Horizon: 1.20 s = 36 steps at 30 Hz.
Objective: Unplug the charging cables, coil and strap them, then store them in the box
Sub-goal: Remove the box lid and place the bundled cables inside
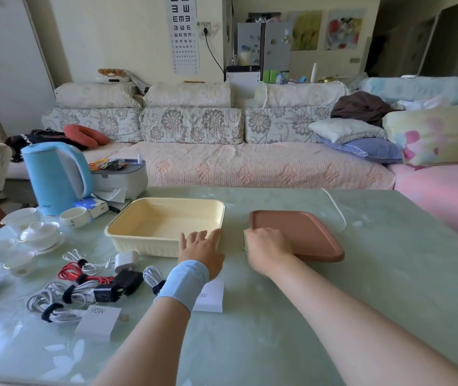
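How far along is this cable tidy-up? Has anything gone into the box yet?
Coiling looks done: white cable bundles and a red cable bundle lie strapped on the pale green table. In hand: the left hand touches the cream plastic box, the right hand sits on the reddish-brown flat lid beside it. Left: the box holds nothing, so every bundle still needs storing.

home living rm: sofa (222, 151), pillows (347, 130), kettle (55, 176), tea set (38, 232).
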Each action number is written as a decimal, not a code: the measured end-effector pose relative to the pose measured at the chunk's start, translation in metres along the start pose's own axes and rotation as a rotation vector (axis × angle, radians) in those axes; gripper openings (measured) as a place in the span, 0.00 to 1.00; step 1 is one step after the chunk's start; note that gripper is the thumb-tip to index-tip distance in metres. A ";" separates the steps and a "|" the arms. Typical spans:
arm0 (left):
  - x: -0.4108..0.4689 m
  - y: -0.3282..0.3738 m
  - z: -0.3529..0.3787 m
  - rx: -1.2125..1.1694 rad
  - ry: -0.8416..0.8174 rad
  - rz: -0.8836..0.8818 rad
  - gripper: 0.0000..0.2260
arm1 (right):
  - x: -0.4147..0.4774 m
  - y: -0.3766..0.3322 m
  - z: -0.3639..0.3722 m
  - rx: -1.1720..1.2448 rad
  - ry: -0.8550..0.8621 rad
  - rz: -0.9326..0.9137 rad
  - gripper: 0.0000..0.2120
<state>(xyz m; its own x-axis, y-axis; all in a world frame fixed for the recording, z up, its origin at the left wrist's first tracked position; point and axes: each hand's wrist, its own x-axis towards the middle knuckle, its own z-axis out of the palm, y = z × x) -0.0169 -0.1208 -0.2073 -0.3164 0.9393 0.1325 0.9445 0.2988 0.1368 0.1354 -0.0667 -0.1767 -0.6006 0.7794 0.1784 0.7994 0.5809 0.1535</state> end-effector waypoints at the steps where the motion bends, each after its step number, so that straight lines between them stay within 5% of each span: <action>1: 0.000 -0.003 0.000 -0.022 -0.008 0.009 0.26 | 0.002 -0.001 0.007 0.054 -0.025 -0.002 0.16; 8: 0.016 -0.005 0.000 -0.252 -0.058 0.118 0.27 | 0.014 -0.002 0.019 0.167 -0.119 -0.008 0.17; 13: 0.016 -0.007 -0.013 -0.641 0.066 0.138 0.27 | 0.014 -0.010 0.011 0.177 0.025 -0.048 0.17; 16: 0.006 -0.025 -0.020 -0.531 0.200 0.197 0.26 | 0.011 -0.024 -0.001 0.271 0.097 -0.138 0.09; 18: -0.005 -0.040 -0.027 -0.436 0.188 0.198 0.27 | 0.004 -0.038 -0.009 0.417 -0.033 -0.192 0.09; 23: -0.032 -0.084 -0.033 -0.188 -0.160 0.067 0.27 | -0.014 -0.069 -0.010 0.310 -0.380 -0.320 0.31; 26: -0.047 -0.104 -0.031 0.041 -0.354 0.082 0.24 | -0.014 -0.075 -0.003 0.195 -0.353 -0.380 0.23; 30: -0.055 -0.115 -0.033 0.102 -0.278 0.187 0.19 | -0.011 -0.076 0.002 0.250 -0.318 -0.380 0.18; 36: -0.039 -0.131 -0.050 0.002 -0.112 0.202 0.16 | 0.006 -0.060 -0.011 0.465 -0.158 -0.299 0.30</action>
<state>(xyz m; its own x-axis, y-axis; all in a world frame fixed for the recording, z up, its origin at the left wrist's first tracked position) -0.1329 -0.2054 -0.1813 -0.1094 0.9929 0.0473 0.9878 0.1033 0.1163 0.0832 -0.0995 -0.1745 -0.8203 0.5706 0.0397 0.5399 0.7954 -0.2753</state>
